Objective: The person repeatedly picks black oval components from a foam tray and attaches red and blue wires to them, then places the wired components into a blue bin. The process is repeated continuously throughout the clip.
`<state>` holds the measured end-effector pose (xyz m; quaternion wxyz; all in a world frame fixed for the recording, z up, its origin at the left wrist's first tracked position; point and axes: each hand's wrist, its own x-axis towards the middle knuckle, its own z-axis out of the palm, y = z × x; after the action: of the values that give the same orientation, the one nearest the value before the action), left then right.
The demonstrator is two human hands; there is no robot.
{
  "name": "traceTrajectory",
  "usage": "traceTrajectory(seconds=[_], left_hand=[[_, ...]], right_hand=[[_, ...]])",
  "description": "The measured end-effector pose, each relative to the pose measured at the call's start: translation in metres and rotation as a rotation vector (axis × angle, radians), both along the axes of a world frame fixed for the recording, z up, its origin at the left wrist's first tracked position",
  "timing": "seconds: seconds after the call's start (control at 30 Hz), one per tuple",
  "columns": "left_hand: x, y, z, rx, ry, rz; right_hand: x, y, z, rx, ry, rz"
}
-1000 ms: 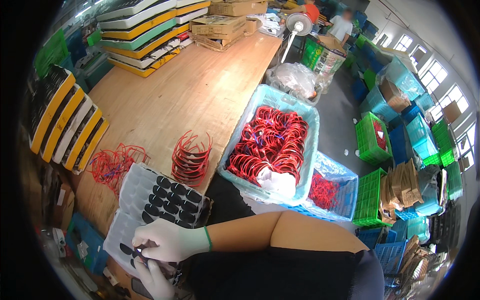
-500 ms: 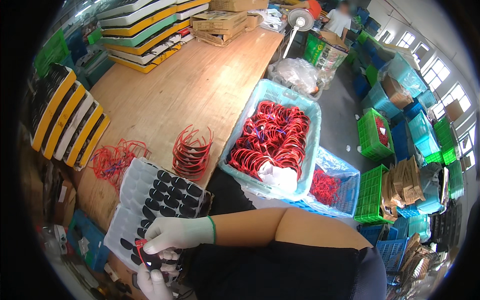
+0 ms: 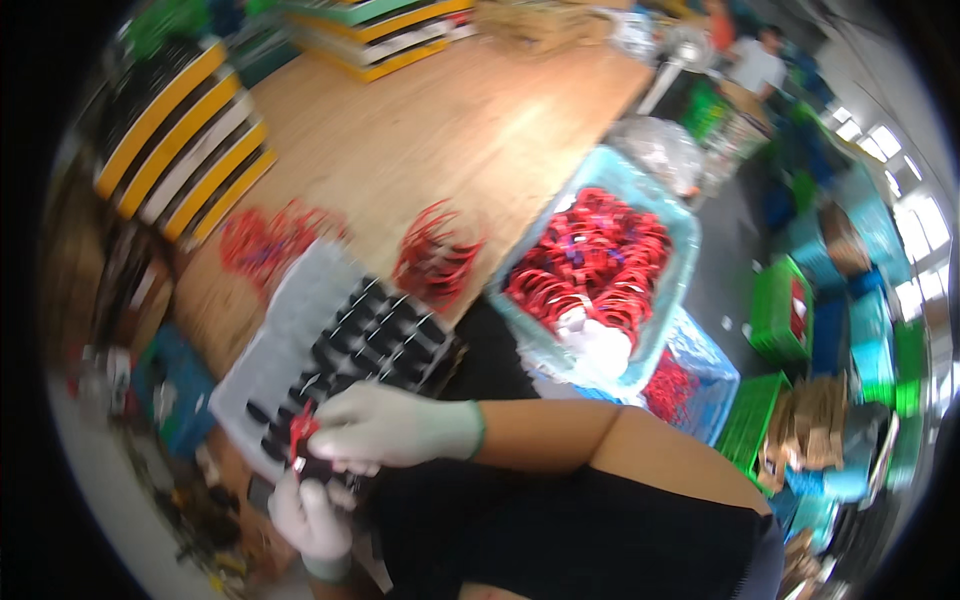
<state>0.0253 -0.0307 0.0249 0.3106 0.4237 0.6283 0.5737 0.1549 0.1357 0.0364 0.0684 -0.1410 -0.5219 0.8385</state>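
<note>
My right hand (image 3: pixel 385 425), in a white glove with a green cuff, is closed on a red sunglasses frame (image 3: pixel 302 428). Lower down, my gloved left hand (image 3: pixel 315 515) pinches the same frame from its near end. A dark lens (image 3: pixel 318 466) shows between the hands; whether it sits in the frame is blurred. Both hands are over the near edge of a white moulded tray (image 3: pixel 285 325), whose right part carries rows of dark lenses (image 3: pixel 372 335). Beyond the tray stand a row of red frames (image 3: pixel 440 258) and a loose red tangle (image 3: pixel 272 240).
A light-blue basket (image 3: pixel 683 255) heaped with red frames stands right of the wooden table (image 3: pixel 430 130). Below it is a blue crate (image 3: pixel 708 385) with more red pieces. Yellow and white stacked trays (image 3: pixel 185 150) rise at the left. A person (image 3: pixel 757 65) is far off.
The whole view has swung, shifting the table and baskets rightward in the picture, with motion blur. Both hands still grip the red frame over the tray, and it now appears more upright.
</note>
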Motion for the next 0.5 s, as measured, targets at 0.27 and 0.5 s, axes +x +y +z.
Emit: traceTrajectory(seconds=[0.27, 0.5], left_hand=[[-0.007, 0.007, 0.013, -0.032, 0.046, -0.157], [0.005, 0.013, 0.021, 0.103, 0.435, -0.074]], right_hand=[[0.007, -0.007, 0.000, 0.204, 0.019, -0.022], [0.011, 0.002, 0.015, 0.246, -0.038, 0.108]])
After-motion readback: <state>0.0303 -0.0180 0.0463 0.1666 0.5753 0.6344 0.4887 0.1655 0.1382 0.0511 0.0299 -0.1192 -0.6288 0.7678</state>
